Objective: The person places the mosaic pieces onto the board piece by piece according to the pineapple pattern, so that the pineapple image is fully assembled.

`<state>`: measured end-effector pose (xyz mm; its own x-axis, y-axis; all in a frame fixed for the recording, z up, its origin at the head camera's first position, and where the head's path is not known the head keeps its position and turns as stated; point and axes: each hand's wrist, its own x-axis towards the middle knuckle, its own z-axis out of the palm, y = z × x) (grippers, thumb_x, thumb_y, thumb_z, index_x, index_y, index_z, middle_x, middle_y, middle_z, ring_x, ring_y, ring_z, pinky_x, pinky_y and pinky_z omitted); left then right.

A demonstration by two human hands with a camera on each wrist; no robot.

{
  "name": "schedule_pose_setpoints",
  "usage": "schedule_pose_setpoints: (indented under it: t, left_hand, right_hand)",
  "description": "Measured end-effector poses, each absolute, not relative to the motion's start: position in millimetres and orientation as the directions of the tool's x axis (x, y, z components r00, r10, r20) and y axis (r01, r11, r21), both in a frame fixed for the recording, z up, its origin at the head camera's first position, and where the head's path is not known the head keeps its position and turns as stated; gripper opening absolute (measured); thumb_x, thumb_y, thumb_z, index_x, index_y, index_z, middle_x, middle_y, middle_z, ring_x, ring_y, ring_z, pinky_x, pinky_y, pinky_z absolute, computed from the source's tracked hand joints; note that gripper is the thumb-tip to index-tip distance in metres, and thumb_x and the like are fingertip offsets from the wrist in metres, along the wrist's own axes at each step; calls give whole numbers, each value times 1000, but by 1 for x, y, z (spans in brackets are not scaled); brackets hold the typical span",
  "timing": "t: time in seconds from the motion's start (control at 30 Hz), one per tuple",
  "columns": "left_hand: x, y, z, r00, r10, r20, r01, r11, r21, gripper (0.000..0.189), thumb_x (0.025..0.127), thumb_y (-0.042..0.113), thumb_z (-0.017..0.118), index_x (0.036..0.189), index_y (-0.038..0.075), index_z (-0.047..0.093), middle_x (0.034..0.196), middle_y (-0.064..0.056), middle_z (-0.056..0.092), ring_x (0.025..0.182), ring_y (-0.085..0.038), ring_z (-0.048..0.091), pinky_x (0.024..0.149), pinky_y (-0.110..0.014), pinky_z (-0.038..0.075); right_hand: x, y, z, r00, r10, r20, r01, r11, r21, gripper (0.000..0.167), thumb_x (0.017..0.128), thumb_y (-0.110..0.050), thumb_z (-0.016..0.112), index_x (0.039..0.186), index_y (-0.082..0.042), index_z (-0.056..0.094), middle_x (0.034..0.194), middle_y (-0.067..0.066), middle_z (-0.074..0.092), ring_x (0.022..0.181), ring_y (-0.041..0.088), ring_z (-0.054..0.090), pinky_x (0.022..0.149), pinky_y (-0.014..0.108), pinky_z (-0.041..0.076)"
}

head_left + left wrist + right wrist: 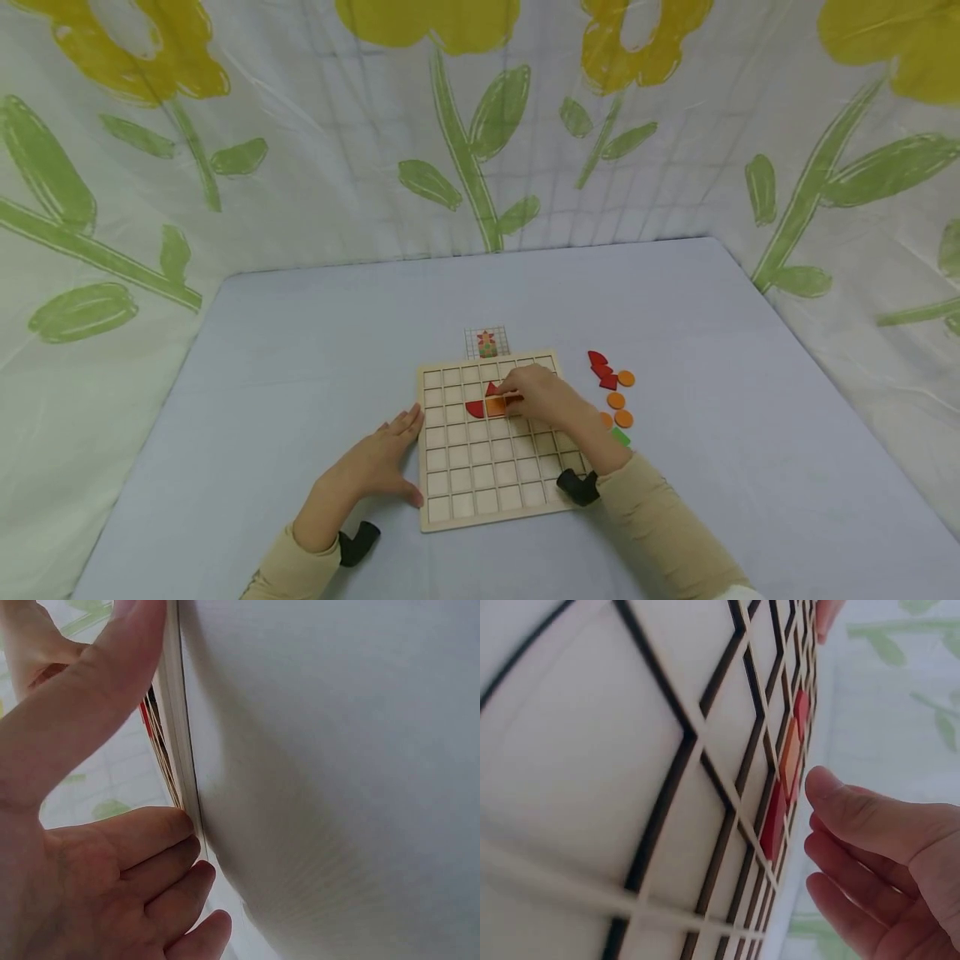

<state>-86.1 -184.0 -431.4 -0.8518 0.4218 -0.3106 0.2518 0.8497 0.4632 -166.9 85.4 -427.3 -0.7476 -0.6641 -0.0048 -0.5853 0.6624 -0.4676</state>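
Observation:
A wooden grid board [461, 480] lies on the table. My left hand [378, 458] rests at its left edge, thumb and fingers spread along the rim; the left wrist view shows the fingertips [184, 825] against that edge. Over the board's upper middle, my right hand [542, 396] hovers with loosely bent fingers. No piece shows between its thumb and fingers in the right wrist view. Beside those fingers sit an orange square [495, 406], a red quarter-round piece [475, 409] and a red triangle [491, 389]. Another red piece [775, 821] lies in a cell, partly hidden in the head view.
A small gridded pattern card [487, 342] touches the board's far side. Right of the board lie loose red pieces [597, 358], several orange discs [624, 419] and a green piece [620, 436], partly behind my right forearm. A flower-printed curtain [300, 167] stands behind the table.

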Motion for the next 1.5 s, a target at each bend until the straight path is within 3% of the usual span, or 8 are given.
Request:
schedule_pose_setpoints:
  t: [0.23,0.5,0.77,1.0,1.5]
  left_hand:
    - [-86,-184,-431,-855,419,-307,252,851,460,116,57,30,93,145,-13,30,155,-26,24,142,-41,25,114,-54,24]
    - [-86,-183,-432,-855,421,-301,258,850,459,116,57,30,93,145,-13,31,154,-27,24,142,-41,25,114,-54,24]
    - [-86,-183,-431,-854,417,-312,250,854,455,116,58,30,92,145,-13,30,155,-26,24,142,-41,24,115,-53,23]
    - [-86,-183,-432,-857,411,-312,248,858,449,117,57,31,93,145,-13,30,155,-26,24,142,-41,24,115,-54,24]
    - [-86,-183,-432,-858,409,-309,244,856,455,116,57,32,93,146,-12,31,155,-26,24,142,-41,25,114,-54,24]
  right_hand:
    - [-163,118,-423,-813,-581,-46,-479,711,-516,24,84,-7,74,108,-1,73,107,10,71,101,28,65,82,37,56]
    - [-162,165,-425,-883,-470,-5,-386,731,-563,23,84,-3,73,107,2,72,106,14,71,99,32,65,81,43,57]
    - [-164,210,-426,-953,-301,-30,-232,789,-569,25,86,1,69,110,4,71,111,21,68,107,40,60,91,54,51]
    - [-168,235,-430,-967,-252,25,-229,826,-516,26,85,0,70,109,8,69,109,26,67,103,45,60,87,56,51]
    - [-178,235,-441,-970,-238,-46,-183,845,-502,27,84,2,71,109,11,68,107,26,67,99,42,61,89,54,51]
